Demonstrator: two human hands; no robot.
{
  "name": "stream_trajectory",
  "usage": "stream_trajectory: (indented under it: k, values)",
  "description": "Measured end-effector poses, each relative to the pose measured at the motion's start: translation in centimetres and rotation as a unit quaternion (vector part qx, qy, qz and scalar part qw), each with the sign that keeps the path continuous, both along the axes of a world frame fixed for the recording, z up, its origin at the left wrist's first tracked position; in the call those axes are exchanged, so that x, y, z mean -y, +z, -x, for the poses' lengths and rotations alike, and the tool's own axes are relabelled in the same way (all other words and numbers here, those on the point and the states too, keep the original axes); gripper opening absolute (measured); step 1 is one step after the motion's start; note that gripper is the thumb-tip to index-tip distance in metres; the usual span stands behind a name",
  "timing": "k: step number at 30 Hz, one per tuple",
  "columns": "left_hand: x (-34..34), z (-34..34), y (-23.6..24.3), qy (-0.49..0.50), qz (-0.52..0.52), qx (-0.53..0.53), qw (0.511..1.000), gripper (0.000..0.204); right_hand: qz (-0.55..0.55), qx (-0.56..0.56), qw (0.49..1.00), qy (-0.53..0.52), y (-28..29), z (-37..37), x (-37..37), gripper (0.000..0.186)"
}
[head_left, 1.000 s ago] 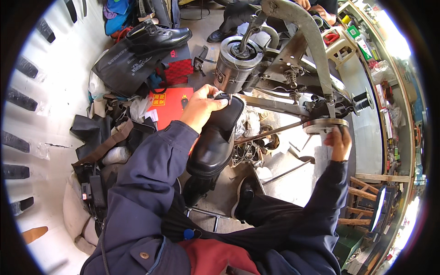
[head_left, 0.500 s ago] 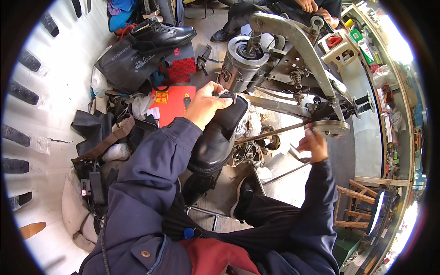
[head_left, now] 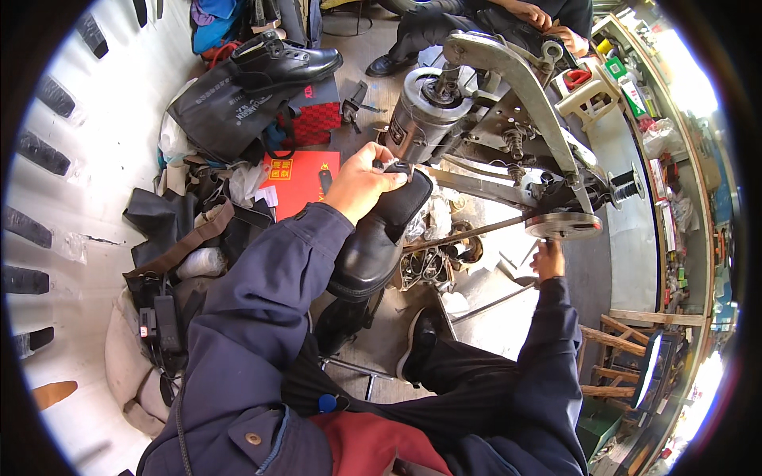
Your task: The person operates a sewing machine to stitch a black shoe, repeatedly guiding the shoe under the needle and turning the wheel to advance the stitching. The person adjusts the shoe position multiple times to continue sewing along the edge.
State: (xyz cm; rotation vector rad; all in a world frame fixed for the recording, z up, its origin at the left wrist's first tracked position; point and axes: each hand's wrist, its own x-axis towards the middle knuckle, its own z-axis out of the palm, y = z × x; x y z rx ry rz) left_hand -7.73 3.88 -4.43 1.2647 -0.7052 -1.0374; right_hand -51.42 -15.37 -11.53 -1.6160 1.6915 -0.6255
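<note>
My left hand point(head_left: 361, 186) pinches the upper edge of a black leather shoe point(head_left: 367, 258), whose toe points down toward me. That upper edge lies beneath the metal cylinder of a hand-cranked shoe sewing machine point(head_left: 492, 51); the exact stitching spot is hidden by my fingers and the machine. At the machine's right side, my right hand point(head_left: 549, 260) is closed at the near rim of the handwheel point(head_left: 563, 226). The part within its curled fingers is mostly covered. A thread spool point(head_left: 627, 187) sits beyond the wheel.
Another black shoe point(head_left: 286, 62) rests on a black bag point(head_left: 218, 111) at the far left, near a red packet point(head_left: 298, 184). A box of small parts point(head_left: 429, 268) stands under the machine. A wooden stool point(head_left: 623, 361) is at right. Across from me sits another person point(head_left: 524, 12).
My right hand has moved slightly right and nearer to me along the handwheel's rim. My left hand keeps its pinch on the shoe. The whole view has shifted slightly.
</note>
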Motion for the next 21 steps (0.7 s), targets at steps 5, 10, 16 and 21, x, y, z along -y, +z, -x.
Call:
stream_trajectory:
  k: [5,10,16,21]
  values:
    - [-0.3,0.2,0.3,-0.004,-0.012,-0.031,0.999,0.027,-0.059,0.048,0.996,0.035,-0.6,-2.6,-2.3,0.032]
    - [-0.4,0.2,0.0,0.01,-0.048,0.029,0.998,0.026,-0.32,0.202,0.921,-0.091,1.8,-8.8,-7.5,0.059]
    - [-0.7,0.6,-0.1,0.009,-0.015,-0.033,0.999,0.028,-0.022,0.259,0.913,0.316,7.6,-21.3,-14.4,0.043]
    - [-0.5,0.5,-0.2,0.013,-0.041,-0.003,0.999,0.03,-0.049,0.207,0.939,0.271,9.2,-26.3,-14.8,0.042]
